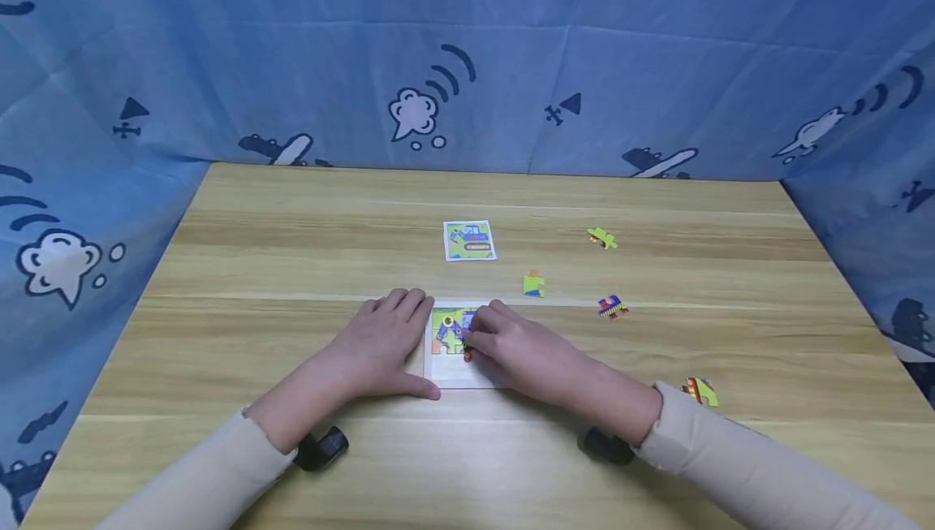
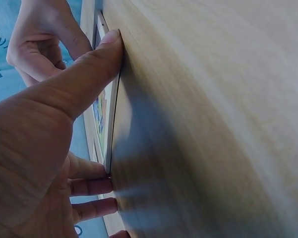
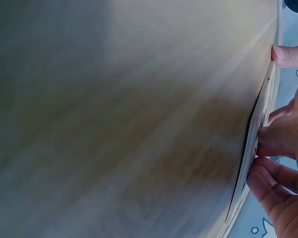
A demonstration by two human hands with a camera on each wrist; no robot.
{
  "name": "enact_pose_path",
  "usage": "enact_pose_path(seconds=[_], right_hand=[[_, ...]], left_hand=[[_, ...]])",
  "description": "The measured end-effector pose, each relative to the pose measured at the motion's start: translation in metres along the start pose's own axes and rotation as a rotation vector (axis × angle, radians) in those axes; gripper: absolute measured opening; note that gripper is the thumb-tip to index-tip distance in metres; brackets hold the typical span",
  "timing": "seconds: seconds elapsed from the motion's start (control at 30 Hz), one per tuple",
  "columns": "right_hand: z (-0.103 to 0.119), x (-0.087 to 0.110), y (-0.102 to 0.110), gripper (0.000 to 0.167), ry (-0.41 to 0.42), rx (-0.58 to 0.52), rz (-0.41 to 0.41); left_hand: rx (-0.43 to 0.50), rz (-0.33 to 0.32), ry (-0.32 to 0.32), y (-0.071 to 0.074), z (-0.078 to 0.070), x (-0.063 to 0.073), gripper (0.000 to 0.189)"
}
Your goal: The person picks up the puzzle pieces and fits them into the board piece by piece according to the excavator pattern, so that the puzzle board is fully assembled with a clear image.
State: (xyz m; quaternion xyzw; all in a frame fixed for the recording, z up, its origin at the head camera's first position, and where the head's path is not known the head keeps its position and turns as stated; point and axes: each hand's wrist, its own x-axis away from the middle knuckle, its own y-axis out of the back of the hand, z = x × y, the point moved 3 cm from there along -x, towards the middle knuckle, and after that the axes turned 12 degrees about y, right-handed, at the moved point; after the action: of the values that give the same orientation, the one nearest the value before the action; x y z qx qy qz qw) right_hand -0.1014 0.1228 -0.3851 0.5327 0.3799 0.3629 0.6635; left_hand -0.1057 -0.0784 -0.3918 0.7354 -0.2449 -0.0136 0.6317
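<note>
A small white-framed puzzle board (image 1: 447,374) lies on the table between both hands, its upper left filled by joined jigsaw pieces (image 1: 442,337) in green, purple and orange. Along the board's left side my left hand (image 1: 387,343) rests with extended fingers, and its thumb (image 2: 101,57) touches the near edge. My right hand (image 1: 522,355) bends over the board's right half. Thumb and fingertips pinch a jigsaw piece (image 1: 467,356), mostly hidden, with a bit of red showing below them. The right hand also covers much of the board's right part.
A square picture card (image 1: 470,240) of a blue excavator lies behind the board. Loose jigsaw pieces are spread to the right: a green one (image 1: 534,284), another green one (image 1: 602,238), a purple one (image 1: 613,308) and one (image 1: 700,391) by the right sleeve. A blue curtain (image 1: 497,100) hangs around the table.
</note>
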Motion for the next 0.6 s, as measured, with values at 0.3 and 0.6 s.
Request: enact_pose_path(seconds=[0.3, 0.6], right_hand=[[-0.001, -0.001, 0.001, 0.03, -0.009, -0.05, 0.01], [-0.012, 0.013, 0.012, 0.033, -0.012, -0.165, -0.001]], left_hand=[[0.0, -0.007, -0.004, 0.0, 0.001, 0.001, 0.121], [0.0, 0.002, 0.003, 0.002, 0.001, 0.001, 0.122]])
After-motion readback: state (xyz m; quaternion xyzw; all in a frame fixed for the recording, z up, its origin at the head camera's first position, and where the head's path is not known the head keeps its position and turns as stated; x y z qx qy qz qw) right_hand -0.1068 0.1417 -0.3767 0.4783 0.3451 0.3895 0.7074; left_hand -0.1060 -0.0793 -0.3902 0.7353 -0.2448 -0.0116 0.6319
